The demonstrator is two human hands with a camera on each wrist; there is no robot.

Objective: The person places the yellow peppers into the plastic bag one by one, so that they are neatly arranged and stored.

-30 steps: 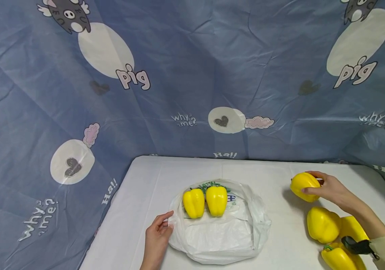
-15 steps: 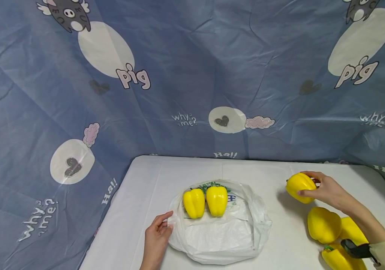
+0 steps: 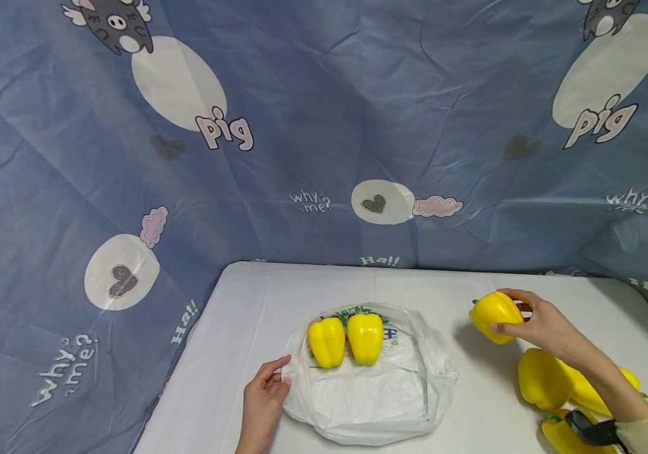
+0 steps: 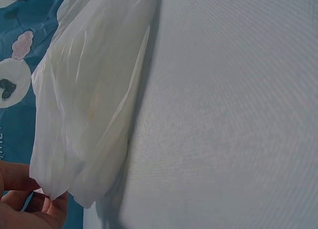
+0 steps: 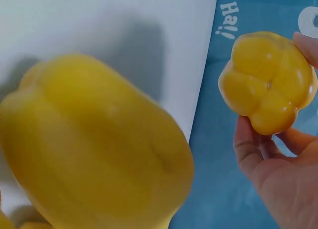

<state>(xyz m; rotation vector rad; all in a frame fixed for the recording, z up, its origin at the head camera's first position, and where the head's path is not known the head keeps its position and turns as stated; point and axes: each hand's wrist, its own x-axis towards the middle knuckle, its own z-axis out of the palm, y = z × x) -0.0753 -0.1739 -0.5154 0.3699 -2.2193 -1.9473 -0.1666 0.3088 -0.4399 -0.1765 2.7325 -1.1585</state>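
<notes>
My right hand (image 3: pixel 539 325) grips a yellow bell pepper (image 3: pixel 496 317) between thumb and fingers, held above the table with its shadow below; in the right wrist view the lobed underside of that bell pepper (image 5: pixel 268 82) faces the camera. On the other side, my left hand (image 3: pixel 267 394) pinches the left rim of a white plastic bag (image 3: pixel 369 432). That bag lies spread with its mouth facing up. Two more yellow bell peppers (image 3: pixel 326 342) sit side by side in it. In the left wrist view, fingertips hold the edge of the bag (image 4: pixel 99 100).
Several other yellow bell peppers (image 3: pixel 545 379) lie grouped at the table's right, partly hidden under my right forearm. A black strap (image 3: pixel 590 429) crosses the right wrist. A blue printed cloth (image 3: pixel 324 126) hangs behind the white table (image 3: pixel 278 284).
My right hand has moved a little left with the bell pepper, whose stem end now points more to the upper left. The left hand and bag have stayed in place.
</notes>
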